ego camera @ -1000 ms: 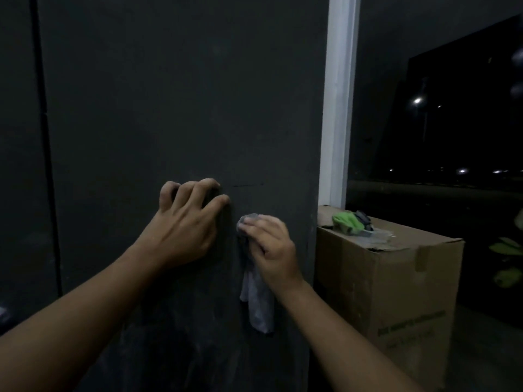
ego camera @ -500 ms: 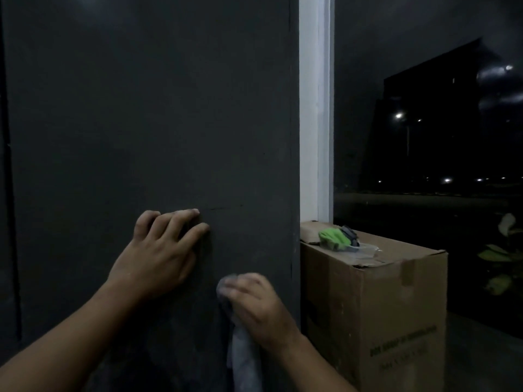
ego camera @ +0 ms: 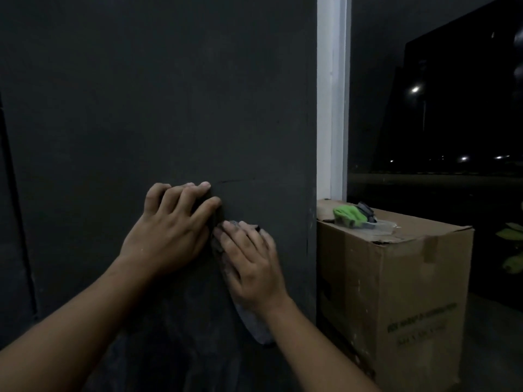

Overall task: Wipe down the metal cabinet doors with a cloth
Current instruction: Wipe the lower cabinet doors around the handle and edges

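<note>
– Filling most of the view: the dark cabinet door (ego camera: 169, 94), with a cardboard box (ego camera: 396, 292) beside its right edge?
– Yes. Left hand (ego camera: 169, 239) braces on the door, grasping nothing; right hand (ego camera: 249, 264) presses the grey cloth (ego camera: 254, 326) flat against it.

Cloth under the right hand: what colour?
Pale grey. The cloth shows best in the head view.

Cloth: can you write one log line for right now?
step: wipe | right hand: presses cloth on door | left hand: rests on door | box: beside door
</note>
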Available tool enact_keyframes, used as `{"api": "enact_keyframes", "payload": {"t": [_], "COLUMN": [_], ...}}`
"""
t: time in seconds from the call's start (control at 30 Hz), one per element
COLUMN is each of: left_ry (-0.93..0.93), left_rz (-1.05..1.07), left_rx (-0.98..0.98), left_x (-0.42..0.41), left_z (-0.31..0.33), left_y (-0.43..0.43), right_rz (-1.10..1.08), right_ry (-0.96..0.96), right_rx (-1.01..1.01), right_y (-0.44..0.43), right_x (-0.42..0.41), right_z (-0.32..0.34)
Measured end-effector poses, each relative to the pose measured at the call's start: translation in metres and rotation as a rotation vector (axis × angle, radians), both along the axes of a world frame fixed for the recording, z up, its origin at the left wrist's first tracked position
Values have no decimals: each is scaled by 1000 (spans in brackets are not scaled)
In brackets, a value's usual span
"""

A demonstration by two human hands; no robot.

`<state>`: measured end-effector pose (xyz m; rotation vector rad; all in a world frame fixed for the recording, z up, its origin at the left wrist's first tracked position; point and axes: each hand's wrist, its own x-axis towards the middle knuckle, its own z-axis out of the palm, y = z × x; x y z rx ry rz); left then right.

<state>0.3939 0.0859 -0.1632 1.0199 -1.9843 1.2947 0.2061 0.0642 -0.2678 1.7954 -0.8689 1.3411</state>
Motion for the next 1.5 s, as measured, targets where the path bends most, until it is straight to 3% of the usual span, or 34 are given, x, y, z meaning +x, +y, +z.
{"api": "enact_keyframes", "payload": {"t": [0.13,0.27,0.33,0.47,0.73,1.0,1.17,1.33,1.5], "left_ry": [-11,-17,-19,-21,-3,4,-5,-15,-5], "left_rz": [15,28,37,26,-9,-20,-4,-3,-13], "left_rx": [10,15,14,-12,-46,-76,-63,-64,-76], "left_x": [0,0,0,0,0,0,1,2,2], "left_z": [0,0,1,0,-2,-5,-5,-4,-4], "left_y": [1,1,0,0,-4,-7,-8,-8,-9], "right_rz": [-168,-200,-163,-58,-107,-8,-60,-120,-97], "right_ry": [-47,-419,-515,-514,-495,-899,-913,-694,-525], "right_rx": [3,92,103,63,47,81,168,265,233], "right_y": [-5,-9,-9,-9,-27,-32,-21,-3,-2], "right_x": [-10,-12,-11,-26,-56,-52,-53,-75,-100], "right_z": [-11,-31,-31,-8,67,53,31,-2,29]}}
